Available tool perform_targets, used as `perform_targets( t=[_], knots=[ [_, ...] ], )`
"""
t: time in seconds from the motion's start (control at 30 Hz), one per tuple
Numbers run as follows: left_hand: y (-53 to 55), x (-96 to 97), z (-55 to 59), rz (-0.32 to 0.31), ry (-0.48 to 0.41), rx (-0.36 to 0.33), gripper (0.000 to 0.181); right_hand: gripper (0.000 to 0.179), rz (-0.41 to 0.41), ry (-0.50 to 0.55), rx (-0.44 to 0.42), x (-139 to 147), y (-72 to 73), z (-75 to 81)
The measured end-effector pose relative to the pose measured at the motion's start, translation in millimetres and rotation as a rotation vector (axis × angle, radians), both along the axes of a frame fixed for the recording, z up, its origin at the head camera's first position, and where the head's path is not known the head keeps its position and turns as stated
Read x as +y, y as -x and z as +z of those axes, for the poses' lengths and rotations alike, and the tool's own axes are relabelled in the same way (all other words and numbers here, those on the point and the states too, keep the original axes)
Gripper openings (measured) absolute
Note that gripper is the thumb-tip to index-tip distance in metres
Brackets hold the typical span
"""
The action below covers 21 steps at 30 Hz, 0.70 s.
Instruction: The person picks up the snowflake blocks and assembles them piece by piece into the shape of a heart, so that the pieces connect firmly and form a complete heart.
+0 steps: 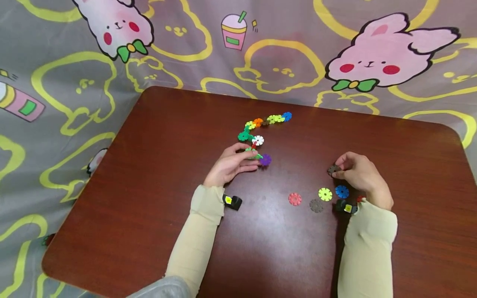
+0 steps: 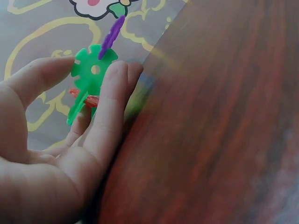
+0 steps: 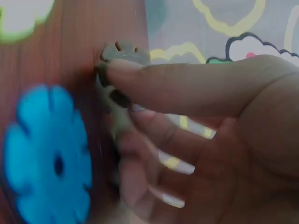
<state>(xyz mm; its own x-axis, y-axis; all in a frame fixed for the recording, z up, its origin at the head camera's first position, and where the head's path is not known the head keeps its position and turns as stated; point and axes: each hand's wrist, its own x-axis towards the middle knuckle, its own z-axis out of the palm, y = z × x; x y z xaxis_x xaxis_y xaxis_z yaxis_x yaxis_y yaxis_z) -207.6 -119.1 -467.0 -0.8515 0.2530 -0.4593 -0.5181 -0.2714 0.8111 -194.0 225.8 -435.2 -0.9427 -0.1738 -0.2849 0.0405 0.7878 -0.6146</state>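
My left hand (image 1: 234, 163) pinches a green notched disc (image 2: 96, 70) between thumb and fingers, at the near end of a chain of interlocking plastic discs. A purple disc (image 1: 266, 160) is slotted into that end, and a red piece (image 1: 254, 145) joins toward a white disc (image 1: 258, 140). Beyond it the chain bends through a dark green disc (image 1: 243, 136) and several others to a blue disc (image 1: 287, 116). Over to the right, my right hand (image 1: 363, 176) holds a dark brown disc (image 1: 332, 170) by thumb and fingertips, close over the table; the thumb covers part of it.
On the brown table (image 1: 149, 186) near my right wrist lie a pink-red disc (image 1: 295, 199), a grey-brown disc (image 1: 316, 205), a yellow disc (image 1: 325, 194) and a loose blue disc (image 1: 342, 191). Another red disc (image 1: 360, 198) is half hidden by the wrist camera. A patterned curtain (image 1: 208, 25) hangs behind.
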Motion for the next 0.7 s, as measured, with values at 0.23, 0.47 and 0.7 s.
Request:
perform_targets(
  t=[0.23, 0.47, 0.7],
  knots=[
    [1.0, -1.3, -1.6, -0.003, -0.013, 0.005, 0.023, 0.011, 0.086, 0.114, 0.086, -37, 5.5, 1.8],
    [2.3, -1.7, -0.6, 0.0, 0.001, -0.014, 0.025, 0.007, 0.164, 0.215, 0.111, -84, 13.8, 1.1],
    [2.8, -2.5, -0.1, 0.004, -0.006, -0.017, 0.023, 0.007, 0.189, 0.256, 0.163, -113, 21.9, -6.5]
  ],
)
